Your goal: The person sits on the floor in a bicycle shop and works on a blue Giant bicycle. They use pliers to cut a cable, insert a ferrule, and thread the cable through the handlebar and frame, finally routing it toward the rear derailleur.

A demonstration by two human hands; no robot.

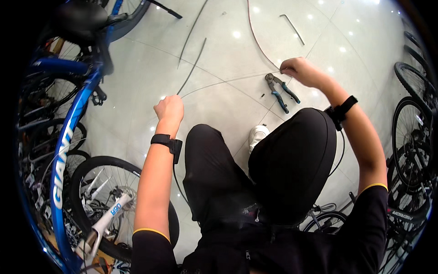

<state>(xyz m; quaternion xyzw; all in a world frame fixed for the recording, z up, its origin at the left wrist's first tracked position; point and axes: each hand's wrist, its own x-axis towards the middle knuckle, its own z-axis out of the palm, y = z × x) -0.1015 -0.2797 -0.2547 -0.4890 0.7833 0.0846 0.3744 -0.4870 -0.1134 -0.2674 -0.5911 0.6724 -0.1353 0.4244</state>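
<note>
The left hand [169, 109], a tight fist, held a dark cable [194, 67]; the right hand [299, 72], fingertips pinched together, held a red cable [256, 39]. A thin wire [228, 81] spanned the 2 grips; cutters [277, 91] lay just beside the right one.

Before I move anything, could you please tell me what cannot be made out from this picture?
In the head view:
1. Left hand: the hand itself hides most of its fingertips, so its exact grip on the thin grey wire is unclear.
2. Reddish cable: its far end is cut off by the top edge.
3. Small dark piece beside the cutters: too small to identify.
4. Dark rounded shape, top left: too blurred and dark.
</note>
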